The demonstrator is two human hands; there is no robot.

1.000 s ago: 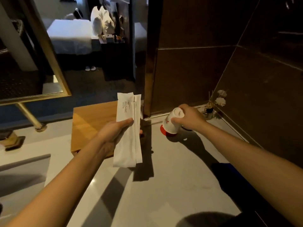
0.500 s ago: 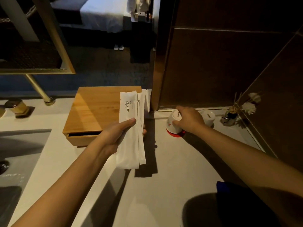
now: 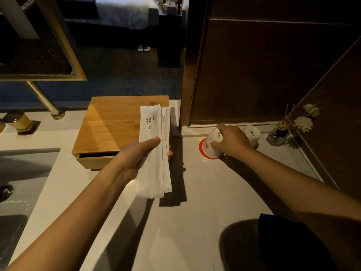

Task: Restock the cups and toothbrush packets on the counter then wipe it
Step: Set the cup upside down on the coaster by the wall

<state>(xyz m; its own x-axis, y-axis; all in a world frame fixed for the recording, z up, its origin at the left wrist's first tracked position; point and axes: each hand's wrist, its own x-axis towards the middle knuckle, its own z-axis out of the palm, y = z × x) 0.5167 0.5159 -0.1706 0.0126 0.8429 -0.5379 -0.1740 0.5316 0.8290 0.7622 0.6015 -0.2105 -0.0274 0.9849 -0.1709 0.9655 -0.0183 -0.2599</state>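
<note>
My left hand [image 3: 134,159] grips two white toothbrush packets [image 3: 154,153], one printed "BRUSHING TEETH", upright above the grey counter [image 3: 191,212] just right of a wooden box. My right hand [image 3: 230,141] rests over an upside-down white paper cup [image 3: 212,142] that stands on a red round coaster [image 3: 203,151] near the back wall. A second upside-down white cup [image 3: 252,133] stands right behind that hand, partly hidden by it.
A wooden drawer box [image 3: 115,130] sits on the counter, its drawer slightly open. A reed diffuser with white flowers [image 3: 281,132] occupies the back right corner. A sink [image 3: 21,184] and gold tap [image 3: 18,122] lie left. Dark wall panels [image 3: 263,75] rise behind.
The cup in my right hand went from tilted to upside down on the coaster. The view dropped and shifted, and the second cup came into sight. The packets stayed in my left hand.
</note>
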